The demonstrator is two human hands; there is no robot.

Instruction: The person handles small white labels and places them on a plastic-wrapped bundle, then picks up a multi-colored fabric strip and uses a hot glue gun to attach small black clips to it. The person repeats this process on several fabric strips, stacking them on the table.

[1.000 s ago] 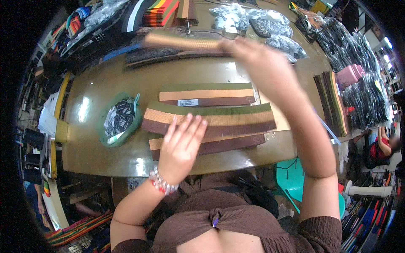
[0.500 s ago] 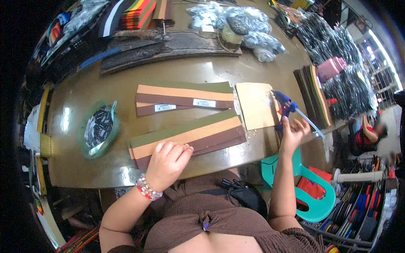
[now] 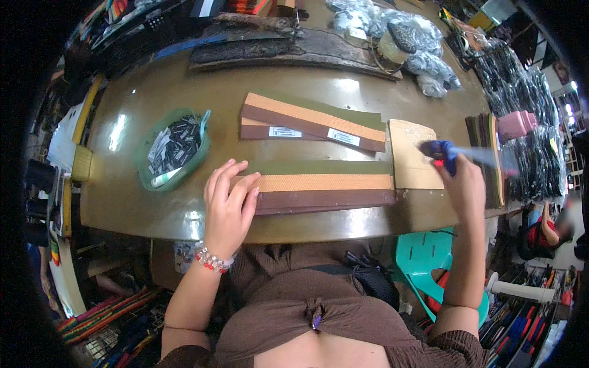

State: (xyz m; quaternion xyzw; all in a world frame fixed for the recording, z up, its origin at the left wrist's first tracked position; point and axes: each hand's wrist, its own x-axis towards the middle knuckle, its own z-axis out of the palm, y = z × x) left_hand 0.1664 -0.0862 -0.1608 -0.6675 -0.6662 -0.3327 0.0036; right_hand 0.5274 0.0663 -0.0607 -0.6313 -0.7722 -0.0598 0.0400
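Observation:
My left hand [image 3: 226, 205] lies with fingers spread on the left end of a striped strip [image 3: 325, 182] in green, tan and brown, near the table's front edge. Brown layers show along its lower side. In my right hand [image 3: 465, 187] is a blue glue gun [image 3: 451, 154], its pale stick smeared by motion. The gun is over the right side of a tan board [image 3: 410, 150], and its nozzle points left. Behind the front strip, two striped strips [image 3: 307, 115] overlap, each with a white label near its lower edge.
A green basket [image 3: 147, 175] of small dark labels stands at the left. Dark worn boards [image 3: 245, 54] and clear plastic bags [image 3: 423, 37] sit at the back. Stacked strips [image 3: 475, 132] and a pink container [image 3: 516, 124] are at the right, above a green chair [image 3: 423, 245].
My left hand has moved to the strip's left end and its fingers have spread. My right hand has closed round the glue gun. The front strip lies straighter, and the whole view has shifted.

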